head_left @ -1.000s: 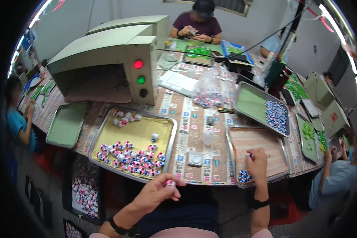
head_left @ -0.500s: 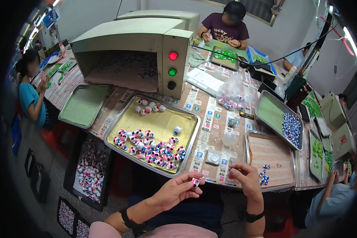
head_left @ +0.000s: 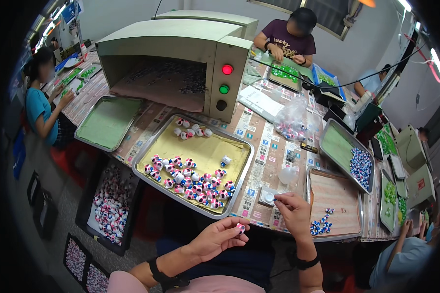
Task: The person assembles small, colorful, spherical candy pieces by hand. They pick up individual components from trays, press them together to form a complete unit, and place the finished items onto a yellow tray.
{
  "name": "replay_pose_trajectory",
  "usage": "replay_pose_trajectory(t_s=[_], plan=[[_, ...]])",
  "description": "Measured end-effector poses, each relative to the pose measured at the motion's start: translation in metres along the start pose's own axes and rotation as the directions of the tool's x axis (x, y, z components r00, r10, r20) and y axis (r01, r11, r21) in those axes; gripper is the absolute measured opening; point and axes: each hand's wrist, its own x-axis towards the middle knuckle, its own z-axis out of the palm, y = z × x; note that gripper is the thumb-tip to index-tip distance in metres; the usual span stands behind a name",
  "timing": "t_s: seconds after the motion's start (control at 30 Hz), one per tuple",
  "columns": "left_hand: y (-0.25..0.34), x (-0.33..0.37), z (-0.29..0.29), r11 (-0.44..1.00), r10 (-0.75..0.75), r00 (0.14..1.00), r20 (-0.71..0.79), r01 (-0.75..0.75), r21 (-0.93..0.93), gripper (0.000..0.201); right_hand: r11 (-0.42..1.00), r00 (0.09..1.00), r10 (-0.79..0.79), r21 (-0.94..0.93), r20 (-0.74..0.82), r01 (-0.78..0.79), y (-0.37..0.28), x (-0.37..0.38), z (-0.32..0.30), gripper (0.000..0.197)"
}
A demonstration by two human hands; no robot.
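My left hand [head_left: 219, 238] is below the table's front edge, its fingertips pinched on a small pink and white toy piece [head_left: 240, 227]. My right hand [head_left: 292, 211] is at the table's front edge, pinching a tiny blue piece [head_left: 275, 198] between thumb and forefinger, just beside a small white square pad [head_left: 268, 196]. A metal tray with a yellow liner [head_left: 205, 152] lies left of my hands and holds several pink, white and blue toy pieces [head_left: 190, 180]. Right of my hand, a tray with a tan liner [head_left: 335, 195] holds a small heap of blue pieces [head_left: 321, 225].
A big beige tunnel machine [head_left: 181, 53] with red and green lamps stands at the back. More trays [head_left: 107, 121] [head_left: 346, 152], a clear bag of pieces [head_left: 291, 119] and floor crates [head_left: 113, 205] lie around. Other people sit at the left [head_left: 41, 105], far end [head_left: 291, 36] and right [head_left: 408, 251].
The view has swung left and closer. My right hand left the heap of blue pieces on the tan tray and came toward the left hand with a small blue piece; the left hand rose slightly.
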Motion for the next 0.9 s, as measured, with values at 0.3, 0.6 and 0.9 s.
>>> replay_pose_trajectory(t_s=[0.3,0.6,0.9], plan=[[0.000,0.001,0.001,0.998,0.026,0.999,-0.042,-0.023,0.063,0.032,0.910,0.973,-0.232,-0.357,-0.014,0.212,0.005,0.012,0.013,0.010],[-0.004,0.010,0.003,0.995,0.067,0.991,-0.113,-0.058,0.078,0.030,0.976,0.992,-0.128,-0.181,-0.020,0.123,-0.012,-0.004,0.010,0.014],[-0.010,0.018,0.003,0.991,0.091,0.990,-0.111,-0.080,0.106,0.030,0.979,0.995,-0.033,0.204,0.092,0.013,-0.053,-0.045,0.009,0.017]])
